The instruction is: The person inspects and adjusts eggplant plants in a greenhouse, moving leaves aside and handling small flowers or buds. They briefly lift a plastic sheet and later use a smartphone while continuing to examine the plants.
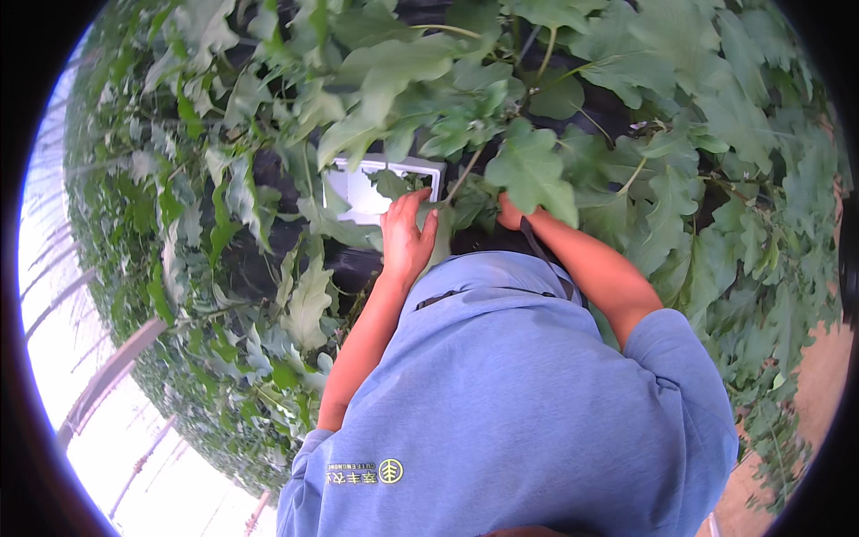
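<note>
My left hand (408, 231) is at the near right corner of a white box (386, 218), its thumb apart from its fingers and nothing visible between them. Its fingertips are close to the box's rim and to green leaf pieces (389, 182) seen over the box's opening. My right hand (511, 212) reaches in among the leaves to the right, partly covered by a broad lobed leaf (533, 171). What its fingers touch is hidden. A slanting plant stem (466, 176) runs between the two hands.
Dense eggplant-like foliage (624, 228) surrounds me, with a small purple flower (637, 125) at upper right. Dark plastic sheeting (352, 265) shows beneath the leaves. A dark strap (533, 238) hangs by my right wrist. Greenhouse framing (111, 376) stands at left; bare soil (822, 376) lies at right.
</note>
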A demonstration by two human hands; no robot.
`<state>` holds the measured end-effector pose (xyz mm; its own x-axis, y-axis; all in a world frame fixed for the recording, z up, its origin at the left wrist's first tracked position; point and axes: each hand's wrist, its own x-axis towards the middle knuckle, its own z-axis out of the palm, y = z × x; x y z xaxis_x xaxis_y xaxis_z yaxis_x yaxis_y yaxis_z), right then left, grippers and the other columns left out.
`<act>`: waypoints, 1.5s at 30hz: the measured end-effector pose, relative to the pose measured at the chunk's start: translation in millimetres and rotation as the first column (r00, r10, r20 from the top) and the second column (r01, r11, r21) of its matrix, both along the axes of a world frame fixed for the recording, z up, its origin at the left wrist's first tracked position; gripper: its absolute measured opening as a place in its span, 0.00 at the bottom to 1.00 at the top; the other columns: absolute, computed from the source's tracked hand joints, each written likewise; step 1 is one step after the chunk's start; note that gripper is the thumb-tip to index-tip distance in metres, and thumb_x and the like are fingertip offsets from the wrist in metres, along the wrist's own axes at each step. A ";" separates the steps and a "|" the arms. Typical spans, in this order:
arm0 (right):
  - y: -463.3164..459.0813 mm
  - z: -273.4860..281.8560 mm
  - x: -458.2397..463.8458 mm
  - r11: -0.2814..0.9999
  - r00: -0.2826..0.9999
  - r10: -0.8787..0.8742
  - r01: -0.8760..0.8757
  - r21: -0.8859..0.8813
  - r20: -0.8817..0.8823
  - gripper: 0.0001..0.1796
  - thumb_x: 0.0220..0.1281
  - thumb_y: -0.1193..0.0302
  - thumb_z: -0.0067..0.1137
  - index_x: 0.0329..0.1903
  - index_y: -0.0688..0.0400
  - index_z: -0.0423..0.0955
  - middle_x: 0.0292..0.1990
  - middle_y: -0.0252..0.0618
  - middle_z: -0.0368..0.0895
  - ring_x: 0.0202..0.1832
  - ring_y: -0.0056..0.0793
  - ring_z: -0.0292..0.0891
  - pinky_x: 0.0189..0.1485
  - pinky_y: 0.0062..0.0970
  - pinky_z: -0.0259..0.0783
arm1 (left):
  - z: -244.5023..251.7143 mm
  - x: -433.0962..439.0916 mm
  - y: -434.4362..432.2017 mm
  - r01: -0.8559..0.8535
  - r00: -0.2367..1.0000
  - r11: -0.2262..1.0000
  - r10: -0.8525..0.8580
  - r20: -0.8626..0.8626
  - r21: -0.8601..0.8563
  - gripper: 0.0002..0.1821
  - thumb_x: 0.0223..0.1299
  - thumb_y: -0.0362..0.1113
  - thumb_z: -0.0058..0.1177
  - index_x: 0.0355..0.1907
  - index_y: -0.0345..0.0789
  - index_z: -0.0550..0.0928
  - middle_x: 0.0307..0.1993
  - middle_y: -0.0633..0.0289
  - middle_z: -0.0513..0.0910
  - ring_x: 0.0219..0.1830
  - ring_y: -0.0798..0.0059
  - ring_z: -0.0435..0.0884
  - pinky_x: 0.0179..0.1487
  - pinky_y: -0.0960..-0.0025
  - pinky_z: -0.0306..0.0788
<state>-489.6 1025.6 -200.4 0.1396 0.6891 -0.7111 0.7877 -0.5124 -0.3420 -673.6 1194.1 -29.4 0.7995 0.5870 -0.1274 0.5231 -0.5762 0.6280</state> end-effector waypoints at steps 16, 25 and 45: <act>82.3 -34.2 -191.1 0.964 0.927 0.097 0.003 0.266 -0.362 0.21 0.65 0.58 0.66 0.53 0.58 0.86 0.52 0.56 0.88 0.53 0.54 0.85 0.57 0.45 0.79 | -36.6 -277.0 -44.6 -0.650 0.749 0.663 0.642 -0.164 -0.371 0.20 0.70 0.31 0.61 0.63 0.30 0.82 0.50 0.54 0.89 0.50 0.69 0.87 0.56 0.65 0.79; -10.6 -65.7 -67.0 0.872 0.945 -0.299 0.327 0.364 -0.133 0.20 0.65 0.57 0.67 0.52 0.57 0.86 0.51 0.56 0.88 0.52 0.53 0.85 0.56 0.45 0.79 | -60.9 -263.1 -30.5 -0.511 0.859 0.698 0.430 -0.278 -0.501 0.24 0.69 0.36 0.62 0.65 0.29 0.80 0.49 0.53 0.89 0.49 0.66 0.88 0.53 0.63 0.81; -74.7 -84.5 -29.1 0.728 0.702 -0.680 0.681 -0.079 -0.212 0.13 0.71 0.63 0.66 0.36 0.62 0.84 0.30 0.43 0.88 0.29 0.33 0.83 0.36 0.35 0.78 | -38.6 -177.4 24.9 -0.480 0.875 0.688 0.416 -0.246 -0.544 0.25 0.67 0.37 0.63 0.64 0.31 0.81 0.47 0.52 0.89 0.45 0.62 0.89 0.53 0.61 0.81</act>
<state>-518.8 950.9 -284.8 0.4197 0.4700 -0.7765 0.1333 -0.8782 -0.4594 -851.0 1219.0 -68.0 0.4254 0.6609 -0.6183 0.6988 0.1943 0.6885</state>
